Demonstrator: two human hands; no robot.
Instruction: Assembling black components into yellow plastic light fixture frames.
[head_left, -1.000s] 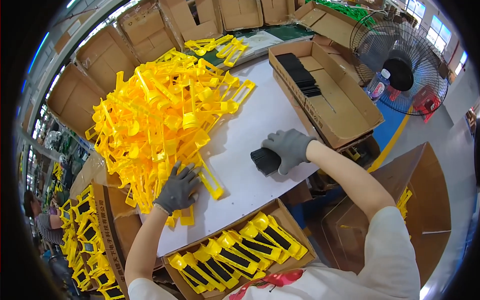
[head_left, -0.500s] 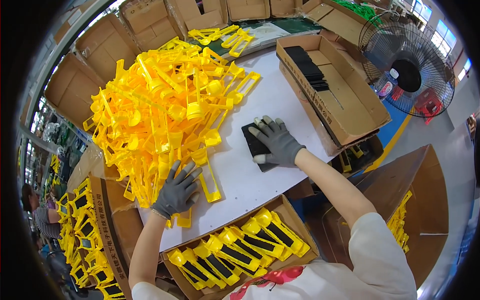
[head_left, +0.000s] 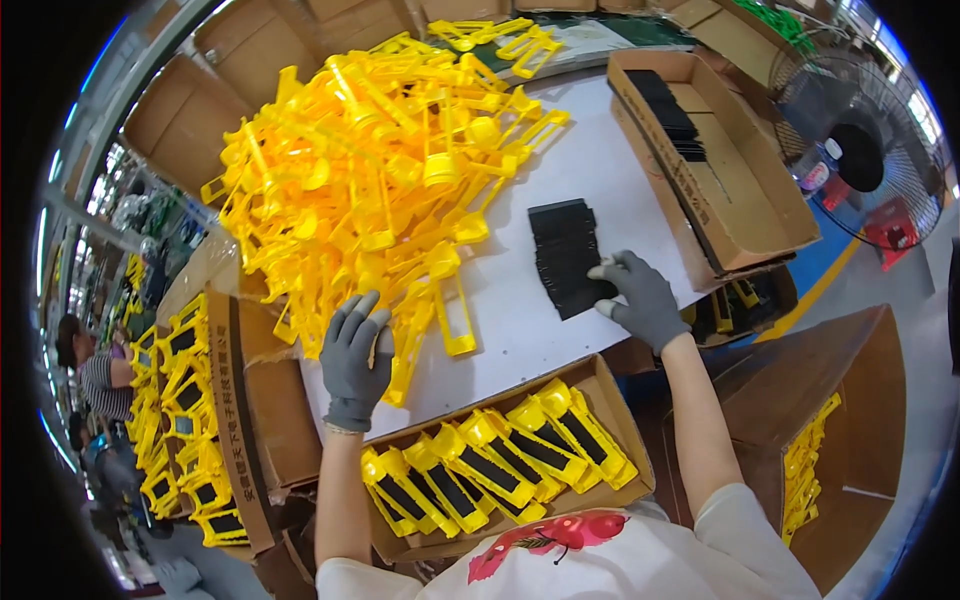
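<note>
My left hand [head_left: 358,362], in a grey glove with pale fingertips, is at the near edge of a big heap of yellow plastic frames [head_left: 340,180]. Its fingers are stretched out and loosely bent beside one yellow frame [head_left: 403,365]; no held thing shows. A fanned-out stack of thin black strips [head_left: 566,258] lies on the white tabletop [head_left: 500,355]. At the stack's right edge is my right hand [head_left: 645,305], gloved alike, thumb and forefinger apart with their tips at the strips.
Close to my body is a cardboard box [head_left: 610,375] of yellow frames with black strips fitted. An open carton [head_left: 745,215] holding more black strips [head_left: 668,115] stands at the far right, near a fan [head_left: 850,150]. Filled boxes flank me; a person [head_left: 100,375] sits at far left.
My right hand has slid off the top of the black stack to its right edge, and the strips are now spread out. My left hand's fingers have drawn closer together. The whole view has shifted.
</note>
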